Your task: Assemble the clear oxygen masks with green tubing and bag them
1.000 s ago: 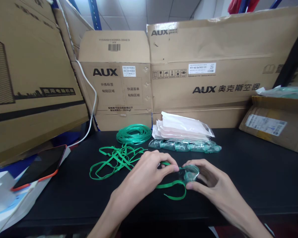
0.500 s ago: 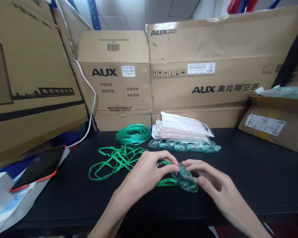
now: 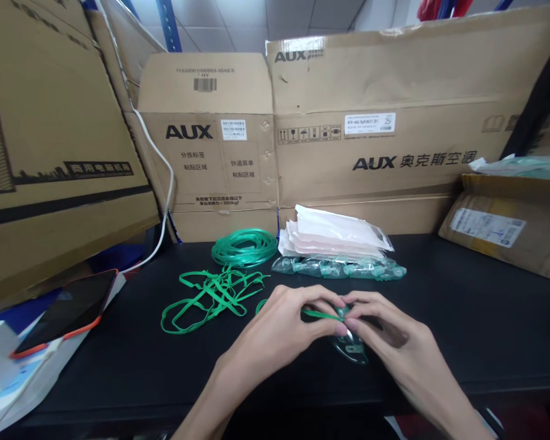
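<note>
My left hand (image 3: 279,327) pinches a green elastic strap (image 3: 318,314) at the near middle of the black table (image 3: 462,318). My right hand (image 3: 385,333) is closed on a clear green-tinted mask (image 3: 351,351), and its fingertips meet the left fingertips at the strap. The mask rests low, against the table. More loose green straps (image 3: 206,296) lie in a tangle to the left of my hands. A coil of green tubing (image 3: 244,246) sits behind them.
A row of clear masks (image 3: 339,267) and a stack of white pouches (image 3: 334,238) lie behind my hands. AUX cardboard boxes (image 3: 376,128) wall the back. A phone in an orange case (image 3: 66,310) rests at the left; a labelled carton (image 3: 504,229) sits at the right.
My hands have drawn closer together and fingertips now meet. The mask has tipped downward onto the table, and the strap loop that hung below is pulled up between my fingers.
</note>
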Demonstrator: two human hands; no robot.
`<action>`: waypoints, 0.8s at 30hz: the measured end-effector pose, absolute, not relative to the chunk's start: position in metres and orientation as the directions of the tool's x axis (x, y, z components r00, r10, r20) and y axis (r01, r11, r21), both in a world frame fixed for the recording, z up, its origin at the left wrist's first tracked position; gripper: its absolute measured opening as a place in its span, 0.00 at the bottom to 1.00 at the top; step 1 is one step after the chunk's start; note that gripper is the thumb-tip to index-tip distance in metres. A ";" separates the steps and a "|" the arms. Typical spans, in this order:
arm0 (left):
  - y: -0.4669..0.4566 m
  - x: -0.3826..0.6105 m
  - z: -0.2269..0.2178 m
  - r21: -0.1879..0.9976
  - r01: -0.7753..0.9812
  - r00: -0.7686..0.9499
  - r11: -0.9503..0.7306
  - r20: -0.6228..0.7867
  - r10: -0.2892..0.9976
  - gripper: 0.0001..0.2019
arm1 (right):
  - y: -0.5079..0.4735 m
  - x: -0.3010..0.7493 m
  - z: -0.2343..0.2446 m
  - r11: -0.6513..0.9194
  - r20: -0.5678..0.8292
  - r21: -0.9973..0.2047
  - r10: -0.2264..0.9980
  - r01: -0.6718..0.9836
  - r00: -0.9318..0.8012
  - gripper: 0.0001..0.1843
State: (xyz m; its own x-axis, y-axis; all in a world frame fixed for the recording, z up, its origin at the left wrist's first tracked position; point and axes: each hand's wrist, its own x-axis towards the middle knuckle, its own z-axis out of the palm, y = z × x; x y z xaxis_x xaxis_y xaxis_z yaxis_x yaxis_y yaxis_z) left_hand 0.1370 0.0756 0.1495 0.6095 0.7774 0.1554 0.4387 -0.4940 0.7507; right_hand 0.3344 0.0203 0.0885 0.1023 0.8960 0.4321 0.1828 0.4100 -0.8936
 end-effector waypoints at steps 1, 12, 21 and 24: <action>0.074 0.138 0.150 0.750 0.444 0.612 -0.491 0.147 0.777 0.10 | 0.019 0.334 0.088 0.424 0.450 -0.886 0.885 0.188 0.120 0.08; 0.063 0.150 0.153 0.639 0.469 0.602 -0.609 0.273 0.750 0.06 | 0.013 0.330 0.087 0.474 0.524 -0.843 0.829 0.253 0.195 0.07; 0.065 0.148 0.155 0.606 0.461 0.590 -0.648 0.336 0.734 0.07 | 0.011 0.332 0.087 0.484 0.558 -0.827 0.771 0.286 0.307 0.06; 0.067 0.145 0.156 0.600 0.462 0.588 -0.653 0.344 0.732 0.07 | 0.010 0.333 0.087 0.477 0.557 -0.829 0.747 0.293 0.362 0.06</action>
State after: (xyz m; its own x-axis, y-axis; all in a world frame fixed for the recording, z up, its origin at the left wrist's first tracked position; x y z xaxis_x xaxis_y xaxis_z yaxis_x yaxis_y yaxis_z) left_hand 0.1453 0.0667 0.1564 0.5881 0.7322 0.3436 0.4620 -0.6528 0.6003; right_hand 0.3331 0.0103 0.0867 0.3623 0.7470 0.5575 0.2929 0.4765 -0.8289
